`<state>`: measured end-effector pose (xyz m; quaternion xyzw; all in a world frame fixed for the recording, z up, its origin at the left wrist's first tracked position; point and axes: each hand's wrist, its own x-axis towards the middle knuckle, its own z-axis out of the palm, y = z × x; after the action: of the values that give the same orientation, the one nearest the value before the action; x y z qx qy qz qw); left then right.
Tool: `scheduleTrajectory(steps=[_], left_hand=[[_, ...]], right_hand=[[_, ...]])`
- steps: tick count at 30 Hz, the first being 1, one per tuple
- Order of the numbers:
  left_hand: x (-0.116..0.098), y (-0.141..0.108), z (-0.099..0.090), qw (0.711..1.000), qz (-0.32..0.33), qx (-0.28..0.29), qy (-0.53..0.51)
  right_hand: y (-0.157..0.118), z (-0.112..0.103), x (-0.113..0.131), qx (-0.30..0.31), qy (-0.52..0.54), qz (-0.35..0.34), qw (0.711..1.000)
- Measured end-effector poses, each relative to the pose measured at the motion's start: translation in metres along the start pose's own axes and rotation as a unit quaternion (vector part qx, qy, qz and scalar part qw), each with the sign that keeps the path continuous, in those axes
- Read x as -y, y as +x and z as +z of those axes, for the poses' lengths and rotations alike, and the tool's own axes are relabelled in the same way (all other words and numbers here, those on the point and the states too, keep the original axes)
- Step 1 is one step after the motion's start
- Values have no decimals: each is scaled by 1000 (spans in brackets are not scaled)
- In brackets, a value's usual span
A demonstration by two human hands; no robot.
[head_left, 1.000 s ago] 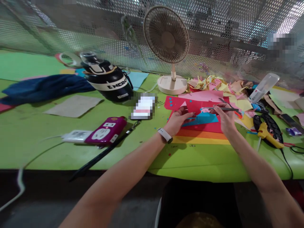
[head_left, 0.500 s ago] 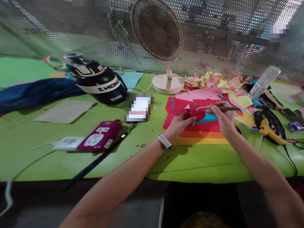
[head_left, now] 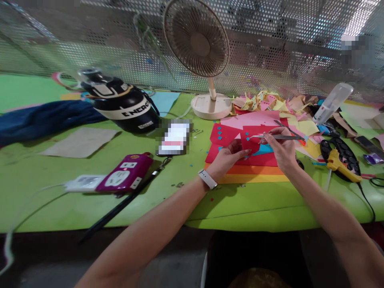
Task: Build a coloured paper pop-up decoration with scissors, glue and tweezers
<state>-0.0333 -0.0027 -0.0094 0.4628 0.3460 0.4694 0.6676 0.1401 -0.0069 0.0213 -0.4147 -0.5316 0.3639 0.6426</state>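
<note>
My left hand (head_left: 229,156) pinches the lower left edge of a small red paper piece (head_left: 255,131). Two small blue diamonds (head_left: 247,136) lie on that piece, one above the other. My right hand (head_left: 283,148) is closed round metal tweezers (head_left: 283,137), whose tips point left, close beside the lower diamond. Whether the tips touch the diamond is too small to tell. Beneath are a larger red sheet (head_left: 216,145) with several blue diamonds at its upper left, a blue paper (head_left: 265,150), and orange (head_left: 255,169) and yellow sheets (head_left: 255,178).
A fan (head_left: 211,107) stands behind the papers, with paper scraps (head_left: 264,101) to its right. A yellow glue gun (head_left: 342,166) and a clear bottle (head_left: 333,103) are at the right. Leftward are a phone (head_left: 174,137), a purple power strip (head_left: 126,172) and a black jug (head_left: 129,112).
The tweezers' tips have shifted slightly right, off the lower blue diamond. My left hand keeps its hold on the red piece. The view has moved a little.
</note>
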Motion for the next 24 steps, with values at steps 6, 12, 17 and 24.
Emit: scheduleTrajectory(steps=[6,12,17,24], left_hand=[[2,1,-1,1000,-3,3,-8],[2,1,-1,1000,-9,10,-12],[1,0,0,1000,-5,13,-6],[1,0,-1,1000,-3,12,-5]], right_hand=[[1,-1,2,0,-1,-8,1000],[1,-1,3,-2,-12,-17,1000],[0,0,2,-1,-16,-34,999],[-1,-2,1,11,-38,-58,998]])
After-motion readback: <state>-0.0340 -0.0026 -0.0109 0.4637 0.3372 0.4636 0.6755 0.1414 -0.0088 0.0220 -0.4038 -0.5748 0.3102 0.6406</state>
